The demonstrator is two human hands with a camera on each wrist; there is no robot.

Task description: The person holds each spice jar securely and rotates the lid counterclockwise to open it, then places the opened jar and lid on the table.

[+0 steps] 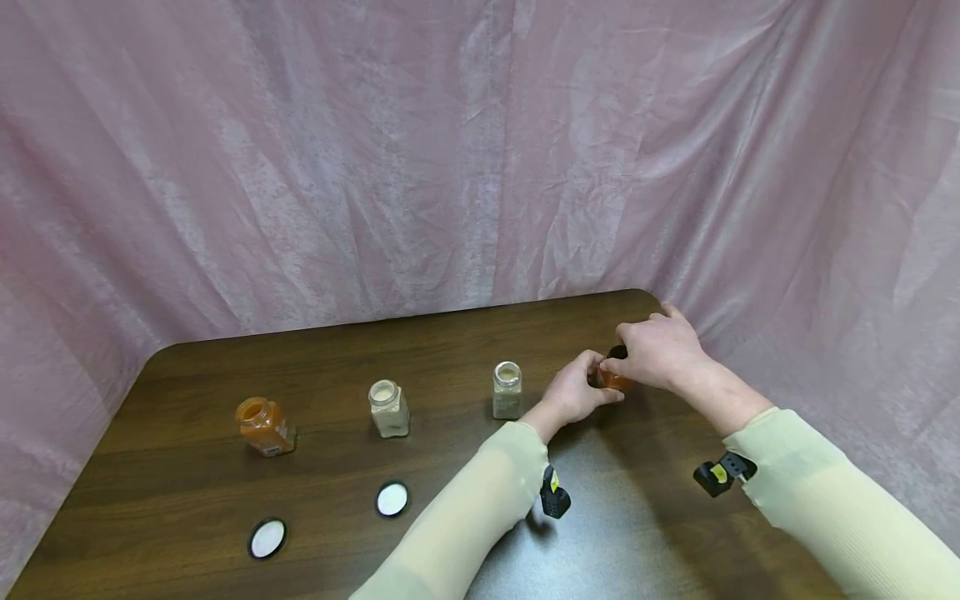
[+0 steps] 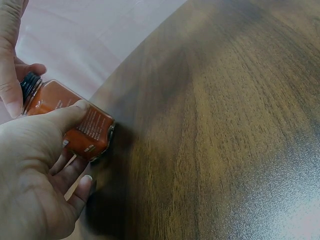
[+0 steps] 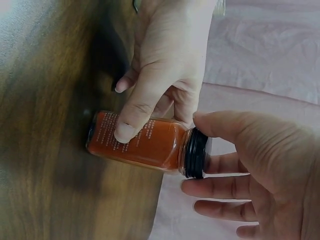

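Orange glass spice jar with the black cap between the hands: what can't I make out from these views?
- Orange glass spice jar: in the head view, almost all hidden behind the left hand and right hand.
- Its label print: too small and blurred in both wrist views.
- Black ribbed cap: the right thumb covers part; whether it is loosened cannot be told.
- Jar's base: shadowed against the dark wooden table.

small print on orange jar (image 3: pixel 145 142) label, too blurred to read

Orange jar (image 1: pixel 615 381) mostly behind hands
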